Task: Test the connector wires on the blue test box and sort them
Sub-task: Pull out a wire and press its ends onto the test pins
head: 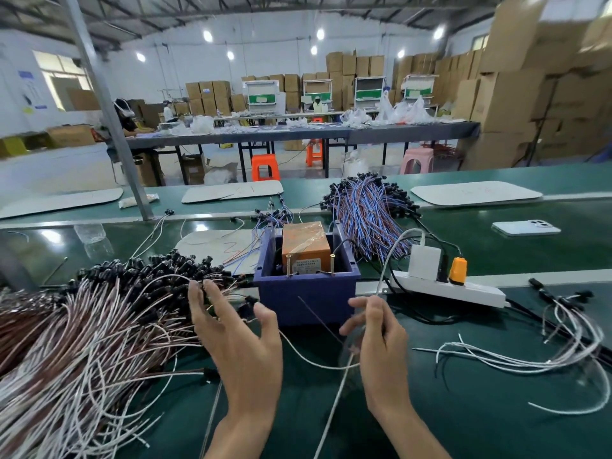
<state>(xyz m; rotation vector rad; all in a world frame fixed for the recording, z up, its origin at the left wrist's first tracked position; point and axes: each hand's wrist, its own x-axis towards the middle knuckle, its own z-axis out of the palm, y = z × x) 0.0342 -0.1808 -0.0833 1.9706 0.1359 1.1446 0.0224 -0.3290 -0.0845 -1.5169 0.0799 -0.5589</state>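
The blue test box (306, 294) stands mid-table, holding an orange unit with two brass pins at its front. A large heap of brown and white connector wires (82, 326) with black plugs lies to its left. My left hand (238, 336) hovers over the heap's right edge, fingers spread, touching black plugs. My right hand (377, 329) is in front of the box, fingers pinched on a thin white wire (311, 359) that sags between both hands. A small group of white wires (530, 352) lies to the right.
A white power strip (463, 289) with a white adapter and an orange plug sits right of the box. A bundle of blue and brown wires (367, 210) lies behind it. A phone (526, 227) rests at the far right. A metal post (109, 107) rises at the left.
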